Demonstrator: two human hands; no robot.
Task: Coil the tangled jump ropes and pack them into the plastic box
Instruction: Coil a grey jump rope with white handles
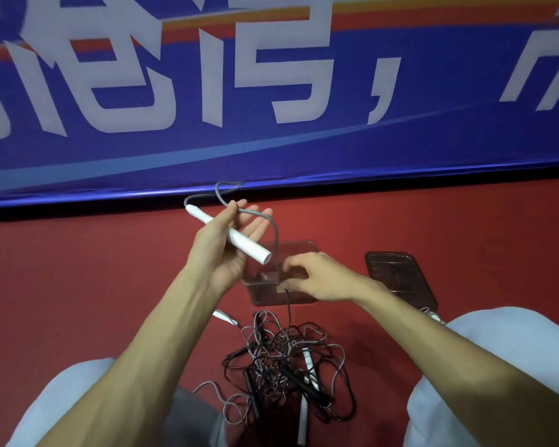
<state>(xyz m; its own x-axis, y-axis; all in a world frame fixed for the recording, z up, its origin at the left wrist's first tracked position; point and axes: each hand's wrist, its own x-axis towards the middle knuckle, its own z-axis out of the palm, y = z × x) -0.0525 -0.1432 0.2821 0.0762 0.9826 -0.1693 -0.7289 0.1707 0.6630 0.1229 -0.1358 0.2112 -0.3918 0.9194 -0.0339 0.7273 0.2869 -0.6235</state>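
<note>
My left hand (pixel 221 250) holds a white jump-rope handle (pixel 252 246) under the thumb, raised above the floor, fingers stretched out. The handle's grey rope (pixel 273 227) loops over my fingers and drops towards the clear brown plastic box (pixel 300 296) on the red floor. My right hand (pixel 317 279) pinches that rope just above the box. A tangled pile of grey and black ropes (pixel 284 359) with white and black handles lies between my knees.
The box lid (pixel 400 275) lies on the floor to the right of the box. A blue banner with large white characters (pixel 271 91) hangs along the wall behind. My knees in light trousers (pixel 497 350) flank the pile.
</note>
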